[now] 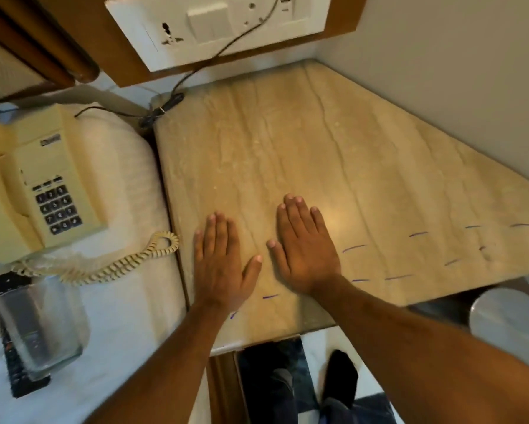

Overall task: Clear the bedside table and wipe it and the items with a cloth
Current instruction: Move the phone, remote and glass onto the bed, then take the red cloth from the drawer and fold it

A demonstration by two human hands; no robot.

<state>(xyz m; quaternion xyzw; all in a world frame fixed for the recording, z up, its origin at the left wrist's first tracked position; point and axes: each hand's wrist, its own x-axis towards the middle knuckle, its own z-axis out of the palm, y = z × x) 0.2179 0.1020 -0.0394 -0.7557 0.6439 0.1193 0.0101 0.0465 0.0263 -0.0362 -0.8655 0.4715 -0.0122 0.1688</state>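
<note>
Near the lower centre of the frame, the left hand (223, 264) and the right hand (303, 249) are lying palm down side by side on the bedside table (364, 142), fingers straight and close together, thumbs angling toward each other without touching; neither is holding anything. Both forearms are reaching up from the bottom edge, the right one crossing the table's near edge. Short blue marks (353, 248) are showing on the beige stone top to the right of the right hand. At the left of the frame, on white bedding (128, 316), a cream telephone (33, 185) is sitting with its coiled cord (119, 264) trailing toward the table's edge. Below it, a clear glass jar (43, 325) is resting over a black remote control (18, 374). At the upper centre, a white switch panel (220, 26) is hanging on the wall, and a dark cable (226, 47) is running down from it to the table's far left corner. No cloth is appearing in view.
</note>
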